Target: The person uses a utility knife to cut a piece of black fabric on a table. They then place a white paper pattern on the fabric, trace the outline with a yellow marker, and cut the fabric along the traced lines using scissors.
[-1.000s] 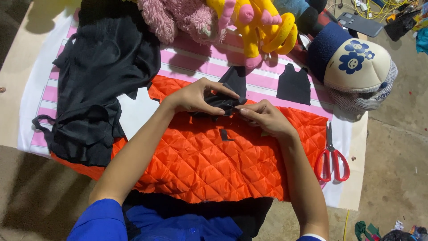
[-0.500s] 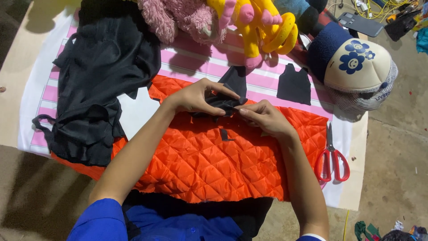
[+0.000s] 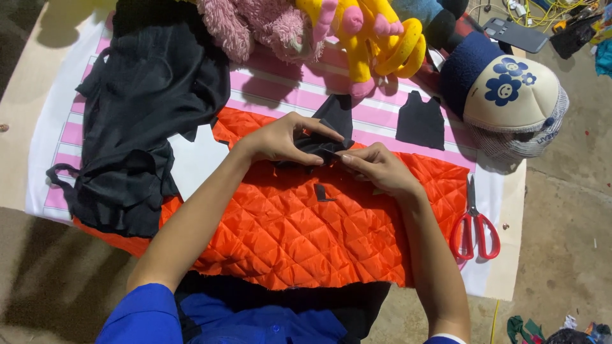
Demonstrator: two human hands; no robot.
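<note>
Almost nothing has moved since the earlier frames: your hands sit at the same spot over the orange quilt, pinching the same black scrap.

That black scrap (image 3: 322, 148) lies at the quilt's far edge, near its middle, partly on the orange quilt (image 3: 306, 223) and partly on the striped cloth (image 3: 280, 89) beyond. Your left hand (image 3: 284, 139) is closed narrow, thumb and fingertips pinching the scrap from the left. Your right hand (image 3: 376, 169) pinches it from the right, fingers curled tight, so both hands hold the one piece between them. I judge you are positioning or folding the scrap against the quilt; the next move calls for keeping it flat and lined up while one hand lets go.

A small black snippet (image 3: 320, 191) rests on the quilt just toward you from your hands. A black vest-shaped cutout (image 3: 421, 121) lies on the striped cloth near its far right part, apart from your right hand. Red scissors (image 3: 473, 223) lie beside the quilt's right edge, blades pointing away from you, within reach of your right hand and clear of it. A heap of black fabric (image 3: 146, 114) covers the left side of the cloth and overlaps the quilt's left corner. Along the far edge sit a pink plush (image 3: 255, 28), a yellow plush (image 3: 370, 38) and a cap (image 3: 510, 95). Nothing stands between your hands and the scrap.
</note>
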